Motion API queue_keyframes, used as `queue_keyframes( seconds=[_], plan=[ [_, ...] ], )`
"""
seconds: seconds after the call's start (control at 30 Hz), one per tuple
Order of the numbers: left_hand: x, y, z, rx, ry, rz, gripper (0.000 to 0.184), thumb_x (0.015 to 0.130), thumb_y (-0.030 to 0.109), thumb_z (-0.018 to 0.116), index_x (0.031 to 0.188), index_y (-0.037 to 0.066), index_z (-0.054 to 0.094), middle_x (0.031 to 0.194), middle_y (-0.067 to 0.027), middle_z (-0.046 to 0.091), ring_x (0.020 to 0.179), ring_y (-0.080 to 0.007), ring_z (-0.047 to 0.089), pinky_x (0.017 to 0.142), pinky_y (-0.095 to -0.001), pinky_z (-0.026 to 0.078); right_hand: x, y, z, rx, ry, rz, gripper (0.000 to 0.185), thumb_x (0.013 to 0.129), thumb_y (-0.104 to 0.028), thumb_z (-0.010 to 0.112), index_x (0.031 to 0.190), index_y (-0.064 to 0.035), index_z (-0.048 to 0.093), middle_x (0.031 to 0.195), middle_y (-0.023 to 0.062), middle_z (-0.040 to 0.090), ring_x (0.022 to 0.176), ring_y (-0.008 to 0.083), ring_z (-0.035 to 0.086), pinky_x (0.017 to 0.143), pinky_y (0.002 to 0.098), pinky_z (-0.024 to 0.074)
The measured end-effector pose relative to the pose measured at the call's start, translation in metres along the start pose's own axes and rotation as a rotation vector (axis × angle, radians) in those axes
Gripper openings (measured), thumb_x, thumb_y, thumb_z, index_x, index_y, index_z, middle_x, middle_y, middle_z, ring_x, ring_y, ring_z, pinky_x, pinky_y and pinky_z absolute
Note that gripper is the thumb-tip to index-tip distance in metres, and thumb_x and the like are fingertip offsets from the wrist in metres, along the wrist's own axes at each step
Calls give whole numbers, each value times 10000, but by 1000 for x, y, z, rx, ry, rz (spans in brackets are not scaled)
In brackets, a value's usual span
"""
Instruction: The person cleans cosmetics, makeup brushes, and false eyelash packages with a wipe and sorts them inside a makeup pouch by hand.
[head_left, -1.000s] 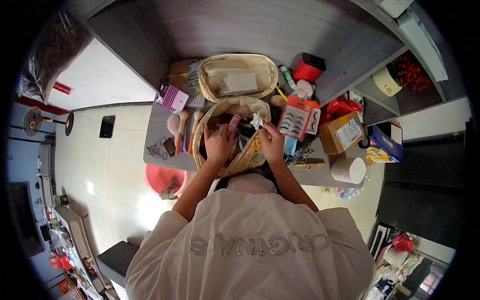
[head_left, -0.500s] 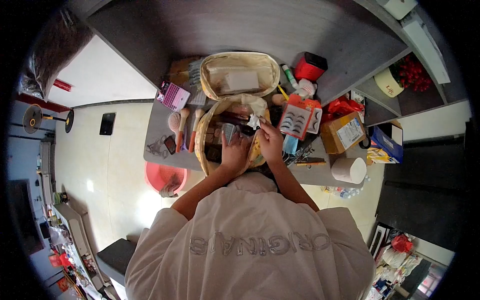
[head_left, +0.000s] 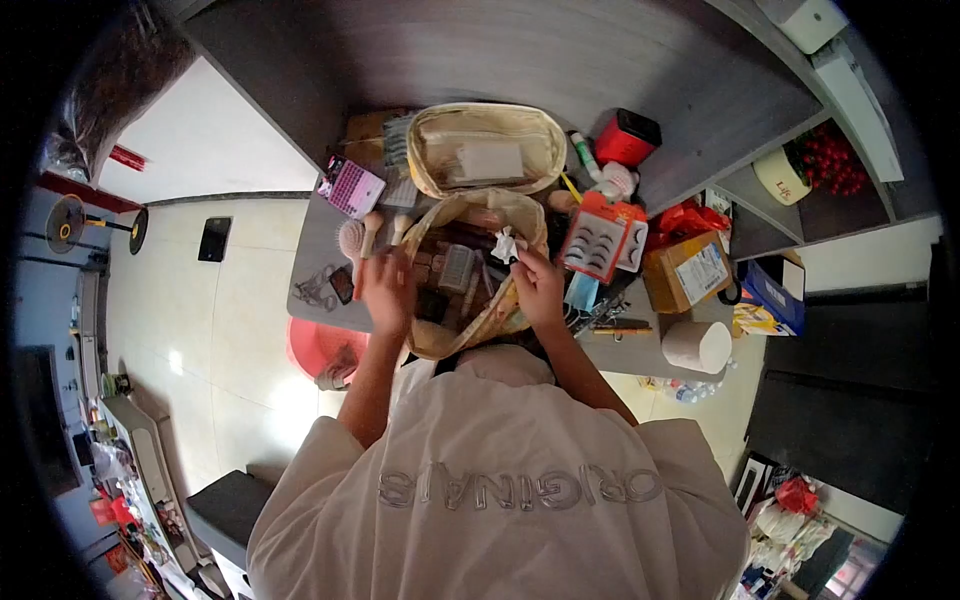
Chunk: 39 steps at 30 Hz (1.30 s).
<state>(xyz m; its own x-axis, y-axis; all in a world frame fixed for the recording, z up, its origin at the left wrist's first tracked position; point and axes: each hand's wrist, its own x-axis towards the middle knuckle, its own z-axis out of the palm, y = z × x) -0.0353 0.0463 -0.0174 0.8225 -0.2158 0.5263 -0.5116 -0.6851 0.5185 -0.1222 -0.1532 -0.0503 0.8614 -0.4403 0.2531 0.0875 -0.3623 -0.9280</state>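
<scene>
My left hand [head_left: 388,290] is over the makeup brushes at the bag's left side, its fingers a little blurred but apart. One makeup brush [head_left: 371,228] shows its pale head above the fingers; a second brush [head_left: 400,226] is mostly hidden by the hand. At the right rim of the open yellow cosmetic bag [head_left: 430,343], my right hand [head_left: 540,287] is closed, pinching a crumpled white tissue-like piece [head_left: 505,243]. Inside the bag lie a clear ribbed case [head_left: 457,268] and several dark and pink cosmetics. Its lid [head_left: 487,110] is folded back, with a white packet [head_left: 490,161] in it.
Left of the bag are a hairbrush [head_left: 351,238], a purple-pink palette [head_left: 355,187] and a pink basin [head_left: 315,345] below. False-lash packs [head_left: 595,240], a cardboard box [head_left: 690,270], a paper roll [head_left: 697,345] and a red-black box [head_left: 629,137] stand right.
My left hand has left the clear ribbed case inside the bag and moved left to the brushes. My right hand stays at the bag's rim with the white piece.
</scene>
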Motion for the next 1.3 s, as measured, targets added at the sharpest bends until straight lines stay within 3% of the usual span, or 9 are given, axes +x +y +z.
queue_keyframes(
  seconds=[0.3,0.47,0.7,0.8,0.9,1.0,1.1,1.13,1.3],
  plan=[
    [-25,-89,13,385,-152,-86,202,713,221,572,859,86,602,1145,-170,455,1077,-327,399,837,-420,367,-5,1,10,66,-33,23,268,794,35,490,1061,46,501,1152,142,480,1010,175,497,812,258,417],
    [-23,-90,21,427,-192,-122,306,739,301,540,879,33,583,1157,-170,450,1108,-320,379,828,-419,372,-3,1,12,75,13,1,233,769,-45,550,985,41,547,1079,189,521,987,278,525,801,323,448],
    [-18,-96,30,591,-273,-82,443,728,394,545,878,-23,571,1158,-153,444,1106,-303,376,810,-393,373,-3,-7,11,62,-30,10,261,772,-43,536,1018,45,527,1076,192,521,962,271,539,760,324,476],
    [-11,-90,32,580,-400,-204,206,689,182,568,844,46,576,1193,-88,403,1124,-282,345,847,-392,360,-2,-11,12,99,-10,-5,260,775,-45,532,1018,48,525,1076,190,522,949,267,547,746,324,482],
    [-8,-84,26,525,-367,-146,424,704,378,568,843,-22,568,1140,-131,460,1034,-291,418,801,-392,366,-1,-15,9,74,-3,-2,258,783,-57,531,1018,50,525,1068,189,528,932,258,555,736,325,481],
    [-3,-84,22,466,-129,-49,329,746,332,537,874,29,538,986,-151,549,884,-304,521,704,-408,419,-3,-2,9,56,35,-1,268,793,-76,532,1030,47,519,1040,182,543,894,234,568,733,326,477],
    [14,-67,12,276,-249,-457,235,785,281,495,916,86,491,787,-169,582,675,-334,562,553,-424,440,-3,-4,6,187,61,107,270,804,-98,531,1036,38,520,1000,158,560,857,209,573,751,324,466],
    [18,-58,7,175,-94,-290,167,802,197,468,947,115,457,690,-188,563,582,-366,546,455,-434,418,0,-14,2,252,39,190,268,809,-107,528,1035,37,520,988,146,563,856,199,570,761,322,462],
    [36,33,-19,-266,-217,-209,184,816,78,442,996,48,466,756,-148,523,639,-277,533,598,-347,423,3,-34,10,742,126,315,270,832,-149,509,1026,38,514,957,87,557,864,170,546,762,299,446]
  ],
)
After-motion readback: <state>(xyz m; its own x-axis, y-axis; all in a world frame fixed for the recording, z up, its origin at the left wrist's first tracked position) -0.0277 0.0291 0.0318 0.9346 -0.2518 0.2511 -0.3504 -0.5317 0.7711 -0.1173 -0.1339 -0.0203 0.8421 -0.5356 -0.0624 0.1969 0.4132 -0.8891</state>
